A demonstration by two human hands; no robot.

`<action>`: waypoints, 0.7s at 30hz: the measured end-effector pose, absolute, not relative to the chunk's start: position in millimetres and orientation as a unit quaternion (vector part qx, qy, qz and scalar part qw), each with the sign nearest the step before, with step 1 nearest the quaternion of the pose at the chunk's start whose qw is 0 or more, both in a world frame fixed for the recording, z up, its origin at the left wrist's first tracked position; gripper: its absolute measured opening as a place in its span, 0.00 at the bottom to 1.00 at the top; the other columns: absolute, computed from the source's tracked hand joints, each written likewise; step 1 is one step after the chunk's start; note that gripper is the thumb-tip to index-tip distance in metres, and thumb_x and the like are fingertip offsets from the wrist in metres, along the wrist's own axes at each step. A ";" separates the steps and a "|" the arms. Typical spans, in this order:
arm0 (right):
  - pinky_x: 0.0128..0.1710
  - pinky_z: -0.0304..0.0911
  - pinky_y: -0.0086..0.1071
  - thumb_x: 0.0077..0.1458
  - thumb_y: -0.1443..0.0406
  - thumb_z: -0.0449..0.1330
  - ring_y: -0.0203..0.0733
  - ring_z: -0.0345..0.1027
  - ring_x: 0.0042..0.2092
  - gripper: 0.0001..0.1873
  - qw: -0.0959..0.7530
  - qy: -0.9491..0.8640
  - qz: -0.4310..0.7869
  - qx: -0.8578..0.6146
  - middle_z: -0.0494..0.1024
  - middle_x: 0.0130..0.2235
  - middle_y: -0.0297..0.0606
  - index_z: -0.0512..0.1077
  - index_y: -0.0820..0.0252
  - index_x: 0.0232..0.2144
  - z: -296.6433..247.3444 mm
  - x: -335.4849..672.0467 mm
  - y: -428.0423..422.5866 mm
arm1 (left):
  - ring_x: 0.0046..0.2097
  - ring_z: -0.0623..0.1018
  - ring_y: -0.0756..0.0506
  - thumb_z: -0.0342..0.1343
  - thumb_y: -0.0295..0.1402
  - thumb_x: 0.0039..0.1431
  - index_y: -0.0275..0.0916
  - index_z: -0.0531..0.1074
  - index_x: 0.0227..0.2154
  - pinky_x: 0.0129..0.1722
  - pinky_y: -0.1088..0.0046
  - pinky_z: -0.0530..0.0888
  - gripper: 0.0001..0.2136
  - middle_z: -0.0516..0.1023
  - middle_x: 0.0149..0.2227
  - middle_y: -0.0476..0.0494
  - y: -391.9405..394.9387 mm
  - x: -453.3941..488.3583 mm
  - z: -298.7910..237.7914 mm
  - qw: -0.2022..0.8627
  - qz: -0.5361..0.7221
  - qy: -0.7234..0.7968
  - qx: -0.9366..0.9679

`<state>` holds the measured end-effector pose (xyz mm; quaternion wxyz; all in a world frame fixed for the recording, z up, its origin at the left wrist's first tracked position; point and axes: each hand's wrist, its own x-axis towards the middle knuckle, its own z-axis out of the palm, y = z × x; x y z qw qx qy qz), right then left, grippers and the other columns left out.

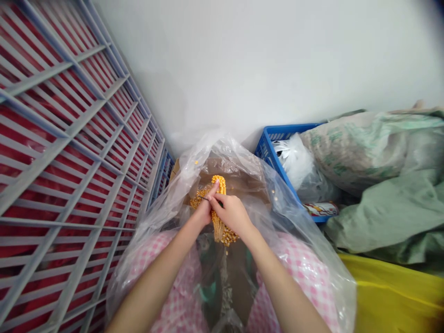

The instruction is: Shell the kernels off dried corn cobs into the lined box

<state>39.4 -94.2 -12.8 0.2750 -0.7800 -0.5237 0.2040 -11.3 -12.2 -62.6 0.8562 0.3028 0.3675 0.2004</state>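
An ear of yellow corn [219,184] stands lengthwise in front of me, its near end paler. My left hand [205,209] is closed around its left side, with the thumb lying along the kernels. My right hand [231,213] is closed on a thin dark tool [205,199], whose tip pokes out to the left across the left hand; its kind is hidden by the fingers. Loose corn kernels [198,200] lie beyond my left hand, and more show under the right wrist. A clear plastic bag [166,203] spreads open below the hands and over my knees.
Cardboard [243,180] shows inside the bag. On the left rises a grey slatted crate [69,138] with red contents. A blue basket [277,162] holding white plastic bags stands right, beside a stuffed woven sack [367,143] and a yellow bag [391,291]. A white wall [243,69] is behind.
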 end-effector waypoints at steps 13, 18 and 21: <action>0.28 0.48 0.28 0.61 0.59 0.44 0.38 0.70 0.32 0.19 0.218 -0.534 0.201 -0.792 0.78 0.32 0.39 0.72 0.57 0.34 -11.5 37.8 -93.9 | 0.57 0.65 0.46 0.56 0.38 0.51 0.37 0.75 0.40 0.59 0.73 0.55 0.15 0.74 0.49 0.45 -9.7 -15.7 -72.5 0.852 0.187 0.377 0.311; 0.28 0.48 0.28 0.61 0.58 0.43 0.39 0.70 0.32 0.18 0.224 -0.529 0.204 -0.793 0.78 0.32 0.39 0.72 0.57 0.34 -10.5 37.8 -93.3 | 0.57 0.65 0.45 0.58 0.35 0.48 0.38 0.77 0.36 0.58 0.73 0.56 0.12 0.76 0.45 0.45 -10.6 -15.3 -71.3 0.838 0.209 0.399 0.307; 0.27 0.48 0.28 0.61 0.59 0.44 0.38 0.70 0.31 0.18 0.230 -0.529 0.210 -0.789 0.78 0.31 0.39 0.72 0.57 0.34 -9.2 38.7 -92.7 | 0.55 0.68 0.42 0.59 0.36 0.47 0.38 0.77 0.36 0.56 0.72 0.60 0.13 0.77 0.42 0.44 -11.7 -13.1 -65.2 0.841 0.210 0.394 0.304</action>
